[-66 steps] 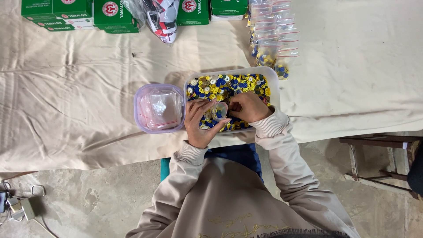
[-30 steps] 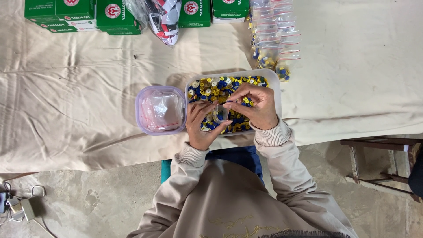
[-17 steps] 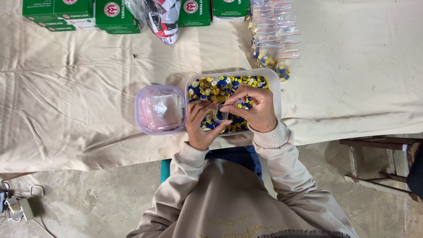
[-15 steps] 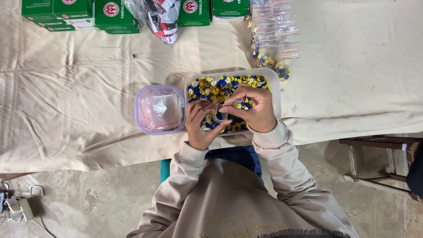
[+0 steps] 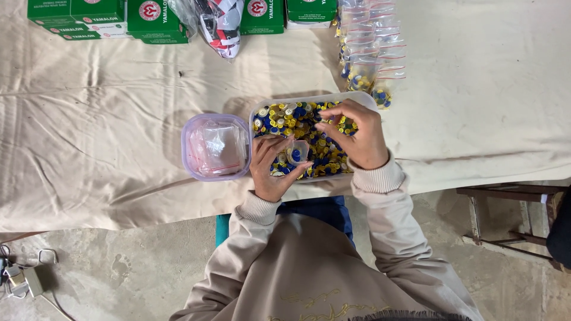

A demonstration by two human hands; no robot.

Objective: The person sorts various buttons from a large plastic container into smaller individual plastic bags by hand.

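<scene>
A white tub (image 5: 357, 97) full of small blue, yellow and white buttons (image 5: 294, 117) stands on the cloth-covered table in front of me. My left hand (image 5: 270, 169) rests over the tub's near side and holds a small clear plastic bag (image 5: 297, 151) open, with a few buttons inside it. My right hand (image 5: 357, 134) hovers over the buttons at the tub's right side, its fingertips pinched together on one or more buttons. A purple-rimmed clear container (image 5: 215, 147) holding empty clear bags stands just left of the tub.
A pile of filled small bags (image 5: 369, 47) lies beyond the tub at the far right. Green boxes (image 5: 148, 18) and a plastic-wrapped bundle (image 5: 220, 24) line the table's far edge. A wooden stool (image 5: 505, 214) stands at my right, and cables (image 5: 24, 273) lie on the floor at left.
My right hand has gone from the bag out to the buttons at the tub's right side and back toward the bag several times. The left hand has kept the bag in place.
</scene>
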